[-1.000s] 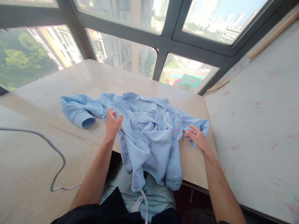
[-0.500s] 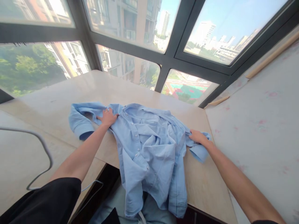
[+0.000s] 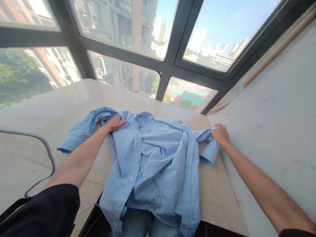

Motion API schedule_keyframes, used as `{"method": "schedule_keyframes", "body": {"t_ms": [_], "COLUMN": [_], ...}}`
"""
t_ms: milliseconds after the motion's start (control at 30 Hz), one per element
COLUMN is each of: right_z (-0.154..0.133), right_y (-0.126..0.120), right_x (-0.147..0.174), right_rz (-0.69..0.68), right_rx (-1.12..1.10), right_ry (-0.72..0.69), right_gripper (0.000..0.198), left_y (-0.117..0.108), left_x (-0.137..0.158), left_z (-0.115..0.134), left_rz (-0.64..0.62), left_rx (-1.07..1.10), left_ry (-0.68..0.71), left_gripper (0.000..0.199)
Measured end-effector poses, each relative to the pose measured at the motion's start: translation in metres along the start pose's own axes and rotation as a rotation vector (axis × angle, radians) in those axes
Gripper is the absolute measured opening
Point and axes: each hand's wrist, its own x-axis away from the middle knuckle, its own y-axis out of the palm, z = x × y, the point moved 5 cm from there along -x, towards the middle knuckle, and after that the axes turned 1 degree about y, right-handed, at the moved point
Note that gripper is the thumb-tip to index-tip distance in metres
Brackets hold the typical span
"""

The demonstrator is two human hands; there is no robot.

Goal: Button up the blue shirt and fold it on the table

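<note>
A light-blue shirt (image 3: 158, 158) lies spread across a table (image 3: 217, 191) between a person's two hands, its collar (image 3: 164, 119) at 12 o'clock and its unbuttoned front showing a row of pale buttons (image 3: 136, 161). At 10 o'clock from the shirt's middle, the left hand (image 3: 115, 124) rests opened out on the cloth near the shoulder, thumb spread from the fingers. At 2 o'clock, well apart from it, the right hand (image 3: 220, 134) is closed on the folded sleeve, its cuff (image 3: 208, 155) hanging just below. The other sleeve bends out beyond the left hand, partly covered by the forearm, its cuff at 9 o'clock. Toward 6 o'clock the shirt drops over the table's near edge above the person's lap (image 3: 138, 223), where the lower corners run to the frame's bottom and are cut off. The right hand's fingertips are hard to make out. A grey cable (image 3: 52, 161) curves in at 9 o'clock and passes from sight behind a black sleeve (image 3: 56, 207). A faintly flowered wall (image 3: 271, 131) stands at 3 o'clock; dark window frames (image 3: 170, 69) cross at 12, the buildings outside washed pale.
</note>
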Motion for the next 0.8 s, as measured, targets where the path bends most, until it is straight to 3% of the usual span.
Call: {"method": "schedule_keyframes", "body": {"t_ms": [100, 200, 333, 500, 633, 800], "right_z": [-0.033, -0.067, -0.093, -0.088, -0.049, -0.002], "right_y": [0.028, 0.048, 0.050, 0.050, 0.057, 0.066], "right_x": [0.021, 0.057, 0.116, 0.178, 0.206, 0.236], "right_rz": [-0.056, -0.115, -0.081, -0.212, -0.347, -0.489], "right_rx": [-0.089, -0.185, -0.314, -0.350, -0.334, -0.308], "right_ry": [-0.226, -0.436, -0.519, -0.413, -0.240, -0.064], "right_gripper": [0.052, 0.047, 0.043, 0.046, 0.061, 0.073], "left_y": [0.001, 0.000, -0.001, 0.002, 0.013, 0.025], "left_x": [0.004, 0.017, 0.050, 0.117, 0.191, 0.282], "left_z": [0.011, 0.021, 0.043, 0.083, 0.113, 0.137], "left_rz": [-0.031, 0.048, 0.206, 0.302, 0.290, 0.320], "left_rx": [-0.002, 0.008, 0.038, 0.219, 0.353, 0.322], "left_ry": [0.004, -0.095, -0.205, -0.153, -0.122, 0.001], "left_gripper": [0.062, 0.072, 0.081, 0.062, 0.055, 0.051]}}
